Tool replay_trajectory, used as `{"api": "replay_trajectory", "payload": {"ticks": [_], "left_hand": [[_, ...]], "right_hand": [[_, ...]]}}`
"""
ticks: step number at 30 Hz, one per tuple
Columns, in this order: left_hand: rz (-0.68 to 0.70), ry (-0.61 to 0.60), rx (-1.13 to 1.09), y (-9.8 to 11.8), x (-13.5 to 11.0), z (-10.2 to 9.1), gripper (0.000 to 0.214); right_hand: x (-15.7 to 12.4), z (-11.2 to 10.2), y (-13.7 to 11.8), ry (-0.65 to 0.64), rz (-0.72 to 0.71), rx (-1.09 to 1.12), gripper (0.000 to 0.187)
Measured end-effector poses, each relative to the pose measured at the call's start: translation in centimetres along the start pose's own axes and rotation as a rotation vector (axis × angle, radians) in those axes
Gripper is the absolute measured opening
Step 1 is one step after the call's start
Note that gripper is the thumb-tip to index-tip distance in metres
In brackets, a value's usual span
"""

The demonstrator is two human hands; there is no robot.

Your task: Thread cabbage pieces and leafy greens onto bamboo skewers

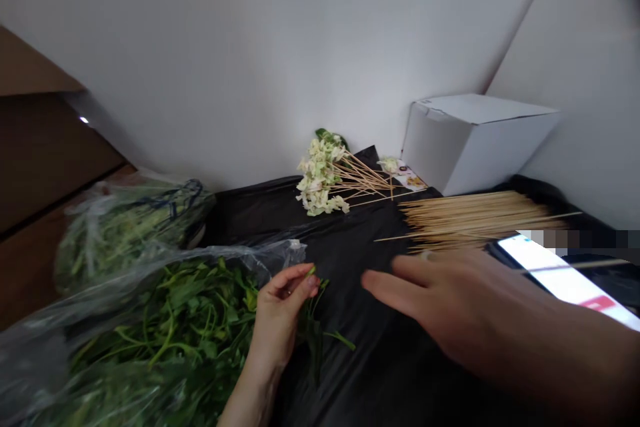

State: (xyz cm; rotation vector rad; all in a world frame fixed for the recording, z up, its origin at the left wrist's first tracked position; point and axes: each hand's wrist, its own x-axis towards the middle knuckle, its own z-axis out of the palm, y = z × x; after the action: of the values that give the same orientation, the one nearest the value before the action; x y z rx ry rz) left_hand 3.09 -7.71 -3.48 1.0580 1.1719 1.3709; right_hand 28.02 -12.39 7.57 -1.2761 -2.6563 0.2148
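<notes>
My left hand [280, 310] pinches a few green leafy stems [320, 327] at the edge of a clear plastic bag of greens [165, 333], over the black plastic sheet [360, 247]. My right hand [450, 300] hovers flat with fingers stretched out, pointing left, just in front of a pile of bare bamboo skewers [475, 217]. It holds nothing. Farther back lie skewers threaded with pale green-white vegetable pieces [323, 180].
A second bag of greens [125, 227] sits at the left. A white box [470, 137] stands against the back wall at the right. A lit phone [565, 277] lies right of the skewers. Brown wooden surface at far left.
</notes>
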Motion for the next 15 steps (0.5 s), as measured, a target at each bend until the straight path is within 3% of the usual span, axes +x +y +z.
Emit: {"api": "replay_trajectory", "payload": {"ticks": [3,6,10,15], "left_hand": [[-0.175,0.043,-0.248,0.2,0.4,-0.3,0.03],[-0.222,0.061,-0.315,0.4,0.4,-0.7,0.025],[-0.107,0.048,-0.161,0.4,0.0,-1.4,0.017],[0.08,0.088,0.117,-0.3,0.4,-1.9,0.014]], "right_hand": [[6.3,-0.7,-2.1,0.149,-0.102,-0.045,0.029],[9.4,1.4,-2.1,0.302,-0.154,-0.038,0.043],[10.5,4.0,-1.4,0.235,-0.234,0.043,0.041],[9.8,4.8,-0.9,0.143,-0.137,0.016,0.036]]}}
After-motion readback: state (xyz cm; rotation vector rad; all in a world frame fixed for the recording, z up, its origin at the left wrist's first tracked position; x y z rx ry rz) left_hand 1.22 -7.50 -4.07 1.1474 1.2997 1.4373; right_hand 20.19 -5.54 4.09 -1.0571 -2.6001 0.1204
